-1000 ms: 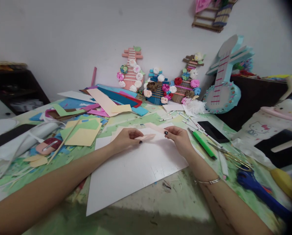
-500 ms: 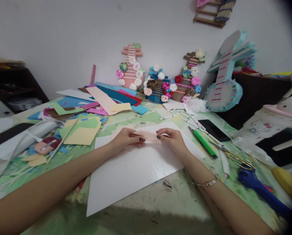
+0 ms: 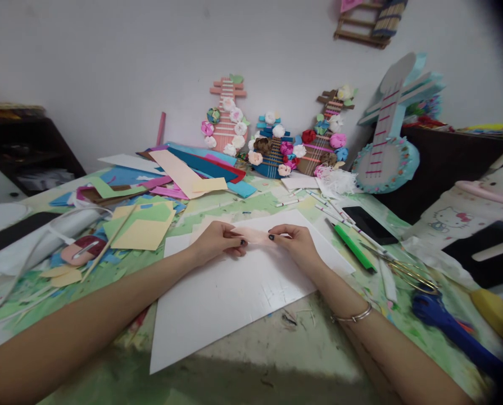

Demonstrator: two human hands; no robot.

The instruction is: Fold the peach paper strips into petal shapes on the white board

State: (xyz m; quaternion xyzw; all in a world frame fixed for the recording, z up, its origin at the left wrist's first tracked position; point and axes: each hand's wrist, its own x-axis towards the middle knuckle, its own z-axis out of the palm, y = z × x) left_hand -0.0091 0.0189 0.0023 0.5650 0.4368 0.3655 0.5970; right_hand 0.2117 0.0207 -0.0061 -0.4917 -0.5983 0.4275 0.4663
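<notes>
A small pale pink piece of paper (image 3: 257,236) is stretched between my two hands above a white board (image 3: 221,295). My left hand (image 3: 220,242) pinches its left end between thumb and fingers. At its right end, my right hand (image 3: 294,241) grips it the same way, thumb against the index finger. Both hands are over the upper half of the board. Pale sheets lie partly under the board's back left edge, near my left hand.
Left are coloured paper sheets (image 3: 144,233), a cable and a stick. Right lie a green cutter (image 3: 354,247), gold scissors (image 3: 411,274), a black phone (image 3: 369,224) and a blue tool (image 3: 453,326). Decorated paper instruments (image 3: 270,160) stand at the wall.
The pink paper now shows flatter and wider between my hands, and my fingertips have shifted slightly. Both hands keep their hold on it.
</notes>
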